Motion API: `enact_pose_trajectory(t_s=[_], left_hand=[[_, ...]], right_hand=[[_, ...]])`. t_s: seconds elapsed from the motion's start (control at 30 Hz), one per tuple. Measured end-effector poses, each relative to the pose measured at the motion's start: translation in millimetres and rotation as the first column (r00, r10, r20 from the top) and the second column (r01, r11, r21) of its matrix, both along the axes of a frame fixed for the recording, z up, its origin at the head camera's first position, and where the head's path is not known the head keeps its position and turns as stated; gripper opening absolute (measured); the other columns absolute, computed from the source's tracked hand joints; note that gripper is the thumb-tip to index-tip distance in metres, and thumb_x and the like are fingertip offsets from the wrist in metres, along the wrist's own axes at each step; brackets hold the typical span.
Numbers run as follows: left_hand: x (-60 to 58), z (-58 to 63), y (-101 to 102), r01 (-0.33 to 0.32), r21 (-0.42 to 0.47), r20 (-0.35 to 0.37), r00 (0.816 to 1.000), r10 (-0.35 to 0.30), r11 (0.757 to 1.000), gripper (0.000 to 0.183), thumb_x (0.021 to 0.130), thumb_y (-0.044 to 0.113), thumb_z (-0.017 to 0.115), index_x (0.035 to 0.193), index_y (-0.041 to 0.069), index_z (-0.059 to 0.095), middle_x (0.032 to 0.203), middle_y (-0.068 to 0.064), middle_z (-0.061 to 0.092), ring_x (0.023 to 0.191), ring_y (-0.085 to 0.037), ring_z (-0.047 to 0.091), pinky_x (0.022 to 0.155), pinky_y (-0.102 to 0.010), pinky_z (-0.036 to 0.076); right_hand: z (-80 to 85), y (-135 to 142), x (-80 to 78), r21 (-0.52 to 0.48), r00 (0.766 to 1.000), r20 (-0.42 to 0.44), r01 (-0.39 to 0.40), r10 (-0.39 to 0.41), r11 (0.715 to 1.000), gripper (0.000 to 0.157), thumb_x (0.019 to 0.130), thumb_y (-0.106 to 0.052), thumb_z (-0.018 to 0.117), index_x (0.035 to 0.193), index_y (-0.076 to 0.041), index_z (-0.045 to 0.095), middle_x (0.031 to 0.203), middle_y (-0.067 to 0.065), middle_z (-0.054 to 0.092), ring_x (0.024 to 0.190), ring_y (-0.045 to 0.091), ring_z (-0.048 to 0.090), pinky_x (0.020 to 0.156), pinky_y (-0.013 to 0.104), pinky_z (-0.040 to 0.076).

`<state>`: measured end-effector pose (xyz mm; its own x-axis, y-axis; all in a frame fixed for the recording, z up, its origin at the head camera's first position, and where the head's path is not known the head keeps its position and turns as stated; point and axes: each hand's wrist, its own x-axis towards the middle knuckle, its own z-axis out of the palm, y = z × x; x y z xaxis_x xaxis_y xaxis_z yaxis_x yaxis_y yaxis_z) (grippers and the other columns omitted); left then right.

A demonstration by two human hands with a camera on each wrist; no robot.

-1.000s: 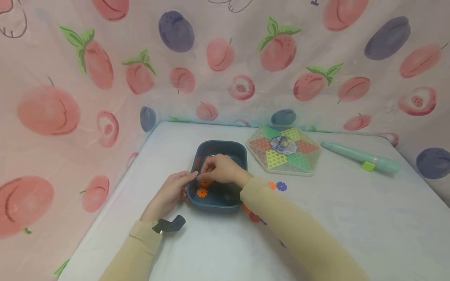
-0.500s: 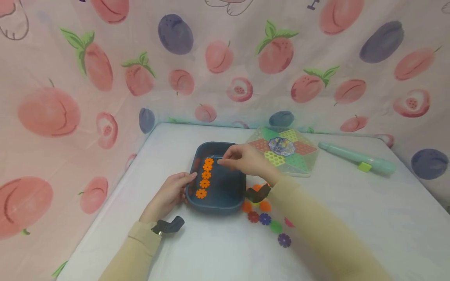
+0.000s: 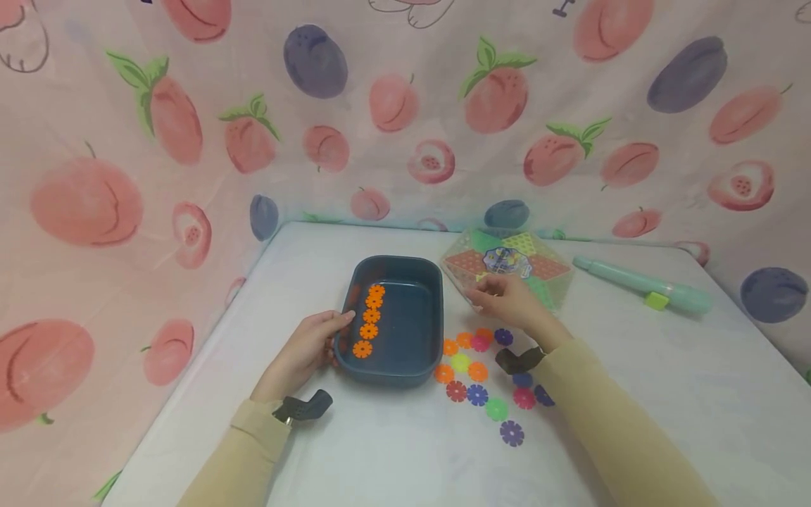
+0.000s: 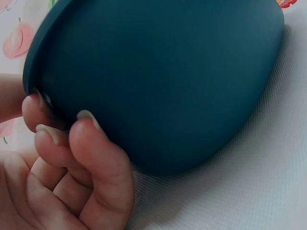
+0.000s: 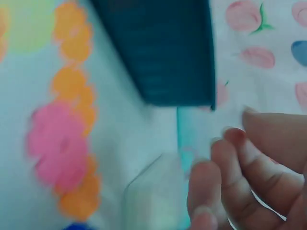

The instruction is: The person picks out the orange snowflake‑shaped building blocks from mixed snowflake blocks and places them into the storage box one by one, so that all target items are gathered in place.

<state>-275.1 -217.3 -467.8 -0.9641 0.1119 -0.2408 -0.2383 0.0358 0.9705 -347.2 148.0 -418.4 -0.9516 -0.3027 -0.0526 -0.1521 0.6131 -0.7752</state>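
Observation:
A dark blue plastic box (image 3: 410, 331) with rounded corners stands on the table. Inside, along its left wall, orange snowflake discs (image 3: 371, 316) lie in a row. My left hand (image 3: 309, 343) grips the box's left rim, thumb on top; the left wrist view shows its bent fingers (image 4: 100, 148) against the outer wall. To the right of the box, in front of the game board, my right hand (image 3: 512, 307) is raised with loosely bent fingers and nothing visible between them. Below it lie loose snowflake discs in several colours, among them a pink disc (image 5: 60, 143) and a purple disc (image 3: 512, 433).
Behind the right hand lies a hexagonal game board (image 3: 465, 264) with coloured triangles, partly covered by that hand. Farther right is a pale green tube-shaped thing (image 3: 640, 280) with a lime-green block (image 3: 657, 301) beside it. A fruit-print cloth (image 3: 393, 162) hangs behind the table.
My right hand has come out of the box and moved right, over the loose discs, uncovering the orange row. My left hand has kept its grip on the rim.

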Motion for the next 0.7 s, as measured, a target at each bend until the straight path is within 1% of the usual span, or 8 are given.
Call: enact_pose_trajectory(t_s=[0.1, 0.2, 0.33, 0.47, 0.57, 0.7], left_hand=[[-0.1, -1.0, 1, 0.002, -0.001, -0.004, 1.0, -0.002, 1.0, 0.042, 0.098, 0.041, 0.069, 0.097, 0.0, 0.059, 0.088, -0.008, 0.057, 0.066, -0.019, 0.049, 0.058, -0.028, 0.046], [-0.4, -1.4, 1, 0.005, 0.003, -0.001, 1.0, -0.005, 1.0, 0.043, 0.098, 0.041, 0.069, 0.097, 0.0, 0.059, 0.088, -0.008, 0.058, 0.065, -0.019, 0.049, 0.057, -0.028, 0.046], [-1.0, -0.9, 1, 0.003, 0.01, 0.007, 1.0, -0.003, 1.0, 0.04, 0.1, 0.038, 0.068, 0.098, -0.001, 0.06, 0.086, -0.008, 0.059, 0.064, -0.019, 0.049, 0.057, -0.028, 0.046], [-1.0, 0.2, 1, 0.0, 0.016, 0.006, 1.0, 0.0, 1.0, 0.036, 0.102, 0.034, 0.065, 0.098, -0.002, 0.06, 0.083, -0.008, 0.058, 0.063, -0.02, 0.049, 0.057, -0.028, 0.046], [-0.5, 1.0, 0, -0.003, 0.016, 0.003, 1.0, 0.003, 1.0, 0.037, 0.101, 0.035, 0.066, 0.096, -0.001, 0.059, 0.083, -0.008, 0.056, 0.064, -0.02, 0.048, 0.057, -0.029, 0.047], [-0.3, 1.9, 1, -0.006, 0.011, -0.005, 1.0, 0.006, 1.0, 0.042, 0.099, 0.039, 0.069, 0.093, 0.0, 0.057, 0.08, -0.006, 0.053, 0.063, -0.02, 0.047, 0.057, -0.029, 0.047]], right_hand=[[-8.6, 11, 4.3, 0.117, 1.0, -0.015, -0.009, 0.011, 0.993, 0.026, 0.098, -0.036, 0.071, 0.107, -0.012, 0.073, 0.101, 0.007, 0.071, 0.09, 0.026, 0.065, 0.08, 0.039, 0.054], [-16.8, 19, 9.3, 0.183, 1.0, 0.003, -0.014, 0.014, 0.983, 0.02, 0.095, -0.033, 0.074, 0.106, -0.016, 0.074, 0.101, 0.002, 0.071, 0.09, 0.023, 0.064, 0.08, 0.04, 0.053], [-25.3, 25, 13.5, 0.182, 0.999, 0.037, -0.021, 0.014, 0.983, 0.02, 0.092, -0.029, 0.078, 0.107, -0.016, 0.075, 0.103, 0.0, 0.071, 0.091, 0.022, 0.064, 0.08, 0.039, 0.055], [-30.0, 29, 12.6, 0.172, 0.999, 0.027, -0.04, 0.036, 0.984, 0.021, 0.091, -0.025, 0.08, 0.108, -0.015, 0.074, 0.106, 0.001, 0.07, 0.097, 0.023, 0.064, 0.086, 0.043, 0.054], [-31.5, 33, 10.9, 0.174, 0.998, 0.044, -0.059, 0.052, 0.983, 0.021, 0.09, -0.022, 0.081, 0.109, -0.016, 0.074, 0.109, 0.001, 0.07, 0.1, 0.024, 0.064, 0.086, 0.043, 0.054], [-32.6, 36, 10.1, 0.171, 0.993, 0.078, -0.095, 0.083, 0.981, 0.023, 0.089, -0.021, 0.082, 0.111, -0.018, 0.075, 0.11, 0.001, 0.07, 0.1, 0.025, 0.063, 0.084, 0.041, 0.055]])
